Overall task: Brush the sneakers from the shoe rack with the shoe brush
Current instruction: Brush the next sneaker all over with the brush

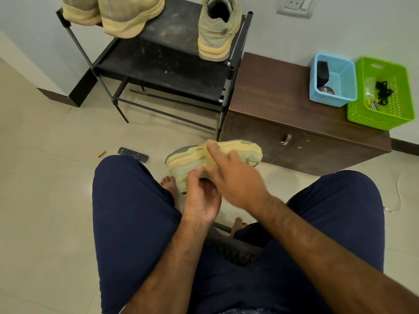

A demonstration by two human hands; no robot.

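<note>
A yellow-green sneaker point(240, 150) is held on its side in front of my knees. My left hand point(200, 198) grips it from below, fingers curled at its opening. My right hand point(235, 175) lies over the upper with the fingers stretched out, the index finger touching the sole edge. On the black shoe rack point(163, 62) stand a matching sneaker point(217, 30) at the right and two beige sneakers point(122, 12) at the left. A dark shoe brush point(323, 72) lies in the blue basket point(340, 87).
A brown low cabinet point(272, 96) stands right of the rack, carrying the blue basket and a green basket point(394, 114) with black laces. A remote control point(133, 154) and a small gold tube point(101, 153) lie on the tiled floor. A white cable point(398, 193) runs at the right.
</note>
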